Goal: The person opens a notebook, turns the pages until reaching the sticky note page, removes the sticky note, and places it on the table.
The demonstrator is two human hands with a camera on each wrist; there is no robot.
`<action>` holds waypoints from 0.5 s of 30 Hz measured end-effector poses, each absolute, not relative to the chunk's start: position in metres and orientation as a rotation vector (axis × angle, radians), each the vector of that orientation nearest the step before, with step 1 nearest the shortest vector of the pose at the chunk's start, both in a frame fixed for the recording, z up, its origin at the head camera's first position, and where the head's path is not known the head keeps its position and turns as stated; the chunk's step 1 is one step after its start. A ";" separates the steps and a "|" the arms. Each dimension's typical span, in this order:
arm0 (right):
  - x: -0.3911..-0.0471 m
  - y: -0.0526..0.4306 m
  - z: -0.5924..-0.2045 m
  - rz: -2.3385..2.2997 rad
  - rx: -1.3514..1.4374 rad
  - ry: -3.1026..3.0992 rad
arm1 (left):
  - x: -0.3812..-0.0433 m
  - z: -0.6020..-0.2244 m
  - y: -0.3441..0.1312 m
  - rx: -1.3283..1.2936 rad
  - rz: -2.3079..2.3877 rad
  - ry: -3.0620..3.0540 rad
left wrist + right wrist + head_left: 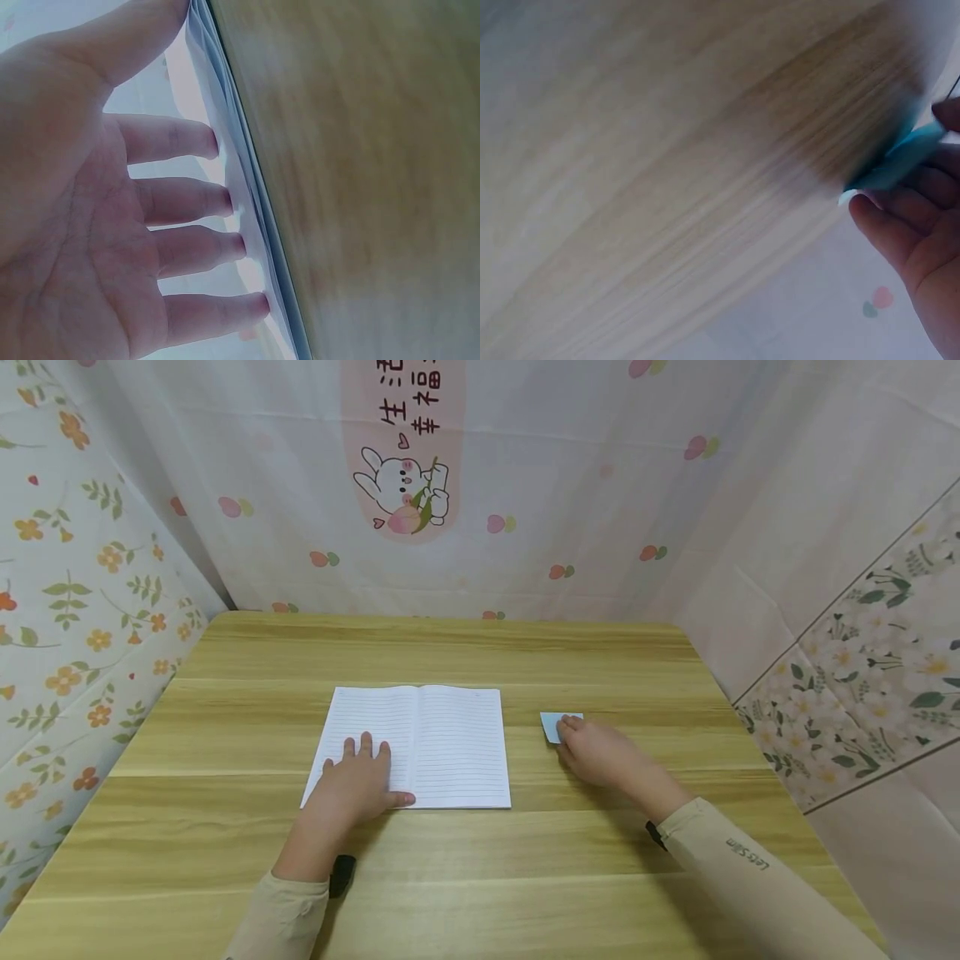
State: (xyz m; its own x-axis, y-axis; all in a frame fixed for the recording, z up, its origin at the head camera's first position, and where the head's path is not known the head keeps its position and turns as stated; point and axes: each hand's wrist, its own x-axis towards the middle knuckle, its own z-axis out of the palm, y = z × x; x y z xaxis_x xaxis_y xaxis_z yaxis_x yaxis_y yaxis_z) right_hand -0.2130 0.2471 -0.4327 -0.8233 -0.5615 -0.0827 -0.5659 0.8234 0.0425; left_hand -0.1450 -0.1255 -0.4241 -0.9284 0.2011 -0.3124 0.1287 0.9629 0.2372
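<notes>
An open lined notebook [461, 747] lies on the wooden table. Spread fingers of my left hand [354, 783] rest on its left page, the thumb reaching across the lower part of the centre fold. In the left wrist view the straight fingertips of that hand [135, 232] touch the paper beside the edge of the stacked pages. To the right of the notebook, my right hand [598, 752] pinches a small light blue square of paper, like a sticky note [551, 724]. The right wrist view shows this blue paper [900, 161] between thumb and fingers, partly hidden by them.
The wooden table [465, 893] extends around the notebook on all sides. A white curtain with a rabbit print [525, 460] hangs behind its far edge. Floral cloth [82, 610] hangs at the left, and a pale, flower-banded cloth [862, 677] at the right.
</notes>
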 end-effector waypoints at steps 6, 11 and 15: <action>-0.213 0.239 -0.426 0.034 -0.758 2.874 | -0.145 -0.421 -0.126 0.236 0.311 2.773; -0.216 0.226 -0.426 0.046 -0.744 2.760 | -0.146 -0.421 -0.127 0.235 0.324 2.772; -0.214 0.225 -0.430 0.036 -0.726 2.697 | -0.146 -0.421 -0.127 0.238 0.329 2.765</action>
